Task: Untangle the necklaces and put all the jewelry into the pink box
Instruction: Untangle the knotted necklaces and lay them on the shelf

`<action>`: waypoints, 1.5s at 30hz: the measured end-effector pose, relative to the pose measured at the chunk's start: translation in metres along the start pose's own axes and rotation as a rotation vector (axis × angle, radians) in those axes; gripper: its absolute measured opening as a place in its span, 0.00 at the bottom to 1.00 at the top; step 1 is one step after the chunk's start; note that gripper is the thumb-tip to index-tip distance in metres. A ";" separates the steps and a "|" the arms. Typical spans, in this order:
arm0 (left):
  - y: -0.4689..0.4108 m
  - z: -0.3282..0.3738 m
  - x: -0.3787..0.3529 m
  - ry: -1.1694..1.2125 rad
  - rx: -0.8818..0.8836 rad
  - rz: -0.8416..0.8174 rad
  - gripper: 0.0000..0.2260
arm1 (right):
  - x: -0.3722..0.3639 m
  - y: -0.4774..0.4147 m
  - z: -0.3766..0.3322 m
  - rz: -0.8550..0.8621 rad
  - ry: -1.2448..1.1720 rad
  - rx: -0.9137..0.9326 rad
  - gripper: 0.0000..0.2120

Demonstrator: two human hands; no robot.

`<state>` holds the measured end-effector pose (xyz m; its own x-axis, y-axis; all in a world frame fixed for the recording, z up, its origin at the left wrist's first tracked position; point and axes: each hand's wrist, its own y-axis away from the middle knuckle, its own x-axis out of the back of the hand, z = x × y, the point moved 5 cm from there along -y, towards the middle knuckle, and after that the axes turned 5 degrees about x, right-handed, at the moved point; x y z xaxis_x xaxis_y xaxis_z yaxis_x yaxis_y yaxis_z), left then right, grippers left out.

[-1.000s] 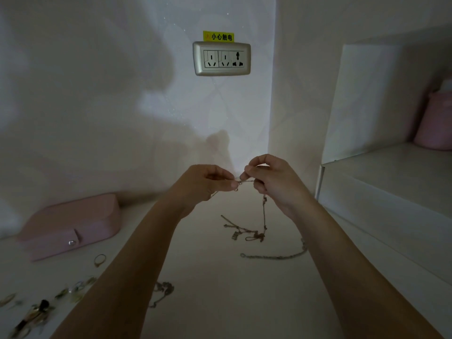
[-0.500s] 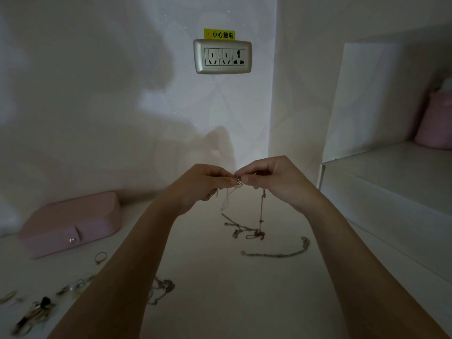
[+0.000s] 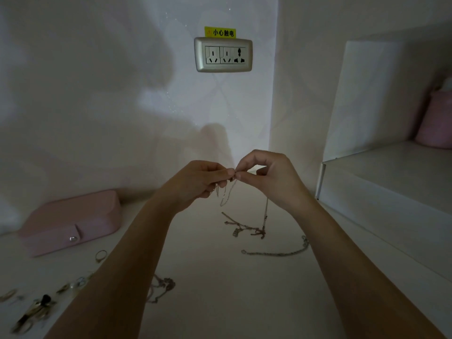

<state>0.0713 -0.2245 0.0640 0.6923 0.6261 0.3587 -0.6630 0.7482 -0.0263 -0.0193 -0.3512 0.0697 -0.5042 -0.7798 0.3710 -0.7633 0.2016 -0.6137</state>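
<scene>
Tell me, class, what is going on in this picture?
A person is working at a necklace chain, pinching one spot of it between the fingertips of the left hand and the right hand, raised above the white surface. The chain hangs down to a tangled cluster lying there. The pink box sits shut at the left; a ring, a bracelet-like chain and another knotted chain lie loose outside it.

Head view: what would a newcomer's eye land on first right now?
Centre frame, the left hand and right hand pinch a thin silver chain necklace between them, its strands hanging toward a tangle on the white surface. A closed pink rectangular box sits at left; a silver wall socket with a yellow label is mounted above.
</scene>
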 end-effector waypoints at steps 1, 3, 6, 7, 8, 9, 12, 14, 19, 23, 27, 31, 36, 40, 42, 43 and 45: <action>0.000 0.000 0.000 -0.010 -0.005 0.005 0.10 | 0.000 0.000 0.000 0.002 0.008 -0.012 0.05; 0.000 0.000 0.001 -0.021 -0.015 0.014 0.08 | 0.000 0.001 -0.002 -0.003 0.032 -0.029 0.05; 0.000 0.002 0.001 -0.022 -0.036 0.019 0.07 | 0.000 0.003 -0.004 -0.012 0.055 -0.028 0.05; 0.000 0.002 0.000 -0.028 -0.042 0.024 0.06 | 0.000 0.003 -0.004 -0.019 0.063 -0.029 0.04; 0.000 0.002 0.001 -0.034 -0.048 0.031 0.06 | -0.001 0.003 -0.004 -0.028 0.073 -0.032 0.04; 0.000 0.002 0.002 -0.038 -0.052 0.037 0.06 | -0.001 0.004 -0.003 -0.036 0.086 -0.034 0.04; 0.000 0.002 0.003 -0.059 -0.059 0.042 0.06 | -0.002 0.004 -0.003 -0.071 0.140 -0.035 0.05; 0.000 0.002 0.002 -0.062 -0.068 0.028 0.05 | -0.003 0.005 -0.003 -0.123 0.179 -0.049 0.06; 0.000 0.003 0.004 -0.064 -0.105 0.025 0.06 | -0.007 0.004 0.000 -0.132 0.098 -0.094 0.04; 0.002 0.005 0.009 -0.056 -0.130 0.054 0.06 | -0.007 0.002 -0.001 -0.140 -0.018 -0.128 0.04; 0.003 0.007 0.010 -0.025 -0.141 0.042 0.07 | -0.003 0.002 -0.004 -0.127 -0.190 -0.163 0.06; 0.004 0.008 0.007 -0.026 -0.149 0.003 0.07 | -0.003 0.002 -0.001 -0.122 -0.231 -0.180 0.05; 0.001 0.006 0.005 -0.023 -0.141 0.003 0.12 | -0.005 0.002 0.002 -0.121 -0.254 -0.196 0.01; 0.001 0.006 0.002 -0.036 -0.135 -0.042 0.13 | -0.009 0.002 0.002 -0.133 -0.330 -0.210 0.02; 0.002 0.005 0.000 -0.050 -0.122 -0.076 0.14 | -0.011 0.002 0.004 -0.146 -0.451 -0.251 0.05; 0.002 0.005 -0.001 -0.062 -0.116 -0.092 0.15 | -0.013 0.002 0.005 -0.148 -0.512 -0.276 0.06; 0.003 0.004 -0.001 -0.100 -0.108 -0.116 0.15 | -0.015 0.002 0.008 -0.148 -0.602 -0.321 0.07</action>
<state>0.0671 -0.2241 0.0673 0.7272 0.5132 0.4559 -0.5421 0.8368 -0.0772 -0.0099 -0.3436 0.0576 -0.1452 -0.9867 -0.0727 -0.9352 0.1609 -0.3155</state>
